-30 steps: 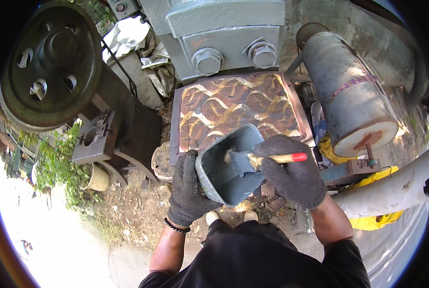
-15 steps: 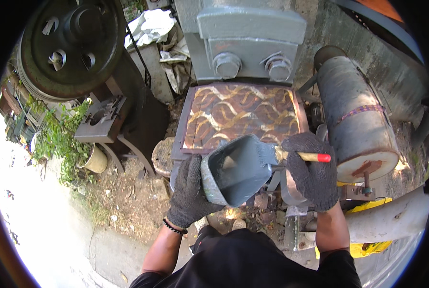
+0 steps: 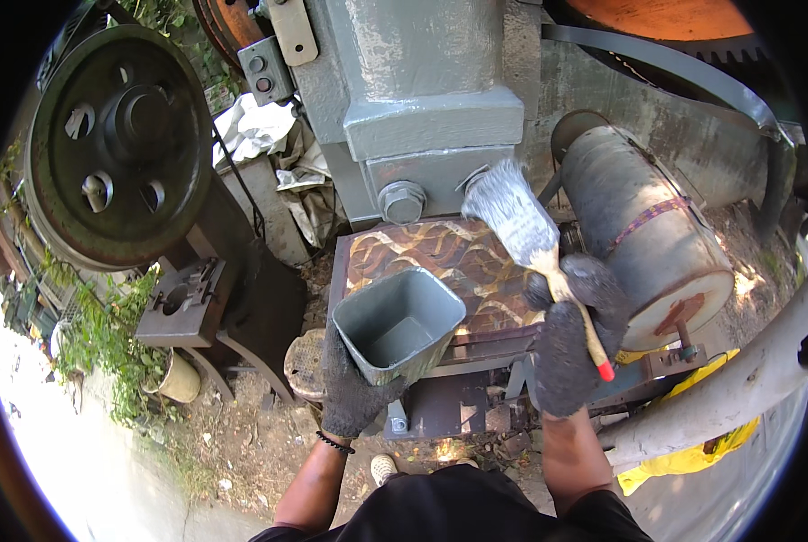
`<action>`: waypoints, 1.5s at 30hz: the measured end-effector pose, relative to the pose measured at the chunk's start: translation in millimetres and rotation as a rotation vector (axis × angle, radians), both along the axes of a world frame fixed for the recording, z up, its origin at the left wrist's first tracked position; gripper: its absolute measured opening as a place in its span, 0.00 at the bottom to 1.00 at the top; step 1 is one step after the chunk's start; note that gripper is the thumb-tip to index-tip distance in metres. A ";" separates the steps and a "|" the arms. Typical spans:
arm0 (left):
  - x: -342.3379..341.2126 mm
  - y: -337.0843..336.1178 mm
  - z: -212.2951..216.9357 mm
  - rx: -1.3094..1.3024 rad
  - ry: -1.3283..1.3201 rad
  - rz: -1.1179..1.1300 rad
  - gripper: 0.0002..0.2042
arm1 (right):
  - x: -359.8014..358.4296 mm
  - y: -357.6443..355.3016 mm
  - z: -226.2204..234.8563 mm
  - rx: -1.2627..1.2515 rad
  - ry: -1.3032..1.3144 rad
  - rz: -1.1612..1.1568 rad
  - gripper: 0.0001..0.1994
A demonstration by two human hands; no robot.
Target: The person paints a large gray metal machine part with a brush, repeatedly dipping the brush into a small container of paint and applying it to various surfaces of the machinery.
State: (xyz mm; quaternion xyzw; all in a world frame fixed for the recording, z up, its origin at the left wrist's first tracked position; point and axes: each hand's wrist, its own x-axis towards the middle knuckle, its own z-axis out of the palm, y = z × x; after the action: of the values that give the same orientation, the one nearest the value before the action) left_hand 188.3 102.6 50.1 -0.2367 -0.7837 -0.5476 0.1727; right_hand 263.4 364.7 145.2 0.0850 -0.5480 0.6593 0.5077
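A grey, square-mouthed paint pot [image 3: 398,323] is gripped from below by the left hand [image 3: 352,390], which is gloved in dark knit; the fingers are wrapped tight around the pot's base and lower wall, and grey paint is seen pooled inside; the pot is tilted with its mouth up and toward the right hand.

A paintbrush [image 3: 535,248] is clasped in the right hand [image 3: 568,348], also gloved; the fingers are closed fully round the pale wooden handle, with the red handle tip poking out below the fist and the grey-loaded bristles held above the fingers, up and a little to the left; the bristles are seen just in front of the grey machine body [image 3: 422,99], though contact cannot be told.

Beyond both sets of fingers, a worktop [image 3: 458,257] with a swirled brown and yellow surface is seen, set under the machine body; a large bolt [image 3: 401,200] is seen above the left fingers; to the right of the right fingers, a grey cylindrical drum [image 3: 643,230] is laid on its side; far to the left of the left fingers, a heavy dark flywheel [image 3: 119,144] is mounted.
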 end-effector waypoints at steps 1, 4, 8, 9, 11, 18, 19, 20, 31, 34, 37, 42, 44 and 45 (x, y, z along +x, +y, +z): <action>-3.3 -3.8 0.9 0.028 -0.045 -0.022 0.59 | -11.9 -7.8 0.8 0.059 -0.001 -0.029 0.09; -12.9 -17.2 8.6 0.073 -0.168 -0.075 0.58 | -50.4 -32.4 -1.8 0.222 -0.028 -0.125 0.09; -29.4 -45.3 23.5 -0.188 -0.086 -0.019 0.56 | -63.5 -61.5 -15.2 0.466 -0.065 -0.371 0.10; -36.7 -48.2 24.2 -0.230 0.039 0.003 0.55 | -58.0 -67.2 -19.0 0.497 -0.032 -0.426 0.09; -52.8 -54.0 19.4 -0.262 0.119 0.001 0.55 | -55.2 -72.6 -22.2 0.480 0.022 -0.467 0.07; -113.0 -63.9 -38.8 -0.102 -0.132 -0.179 0.63 | -75.7 -77.9 -14.6 0.180 -0.205 -0.400 0.13; -121.1 -67.1 -46.7 -0.091 -0.107 -0.210 0.63 | -75.8 -79.7 -15.5 0.239 -0.113 -0.452 0.12; -129.8 -68.6 -53.7 -0.071 -0.098 -0.246 0.64 | -72.5 -81.2 -17.4 0.395 -0.102 -0.584 0.12; -148.5 -82.7 -87.6 -0.168 -0.077 -0.313 0.58 | -75.0 -95.9 -18.0 0.585 -0.098 -0.755 0.16; -144.2 -79.5 -80.3 -0.171 -0.022 -0.304 0.53 | -67.0 -100.1 -13.9 0.681 -0.049 -0.797 0.19; -135.8 -78.7 -67.3 -0.125 0.066 -0.303 0.46 | -66.2 -99.0 -8.8 0.740 0.010 -0.920 0.18; -131.2 -77.3 -55.4 -0.171 0.054 -0.295 0.45 | -68.0 -97.4 -6.2 0.770 -0.215 -0.784 0.17; -135.1 -76.2 -58.4 -0.215 0.064 -0.298 0.44 | -60.4 -99.9 -8.2 0.780 -0.124 -0.789 0.17; -135.7 -77.8 -61.1 -0.291 0.088 -0.268 0.44 | -59.5 -99.7 -7.6 0.769 -0.078 -0.812 0.16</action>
State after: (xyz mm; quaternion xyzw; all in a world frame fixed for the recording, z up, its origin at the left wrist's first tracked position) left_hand 52.6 24.8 -10.9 -0.3851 -0.8079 -0.4356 0.0966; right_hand 203.9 265.0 137.5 0.0221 -0.7562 0.1661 0.6325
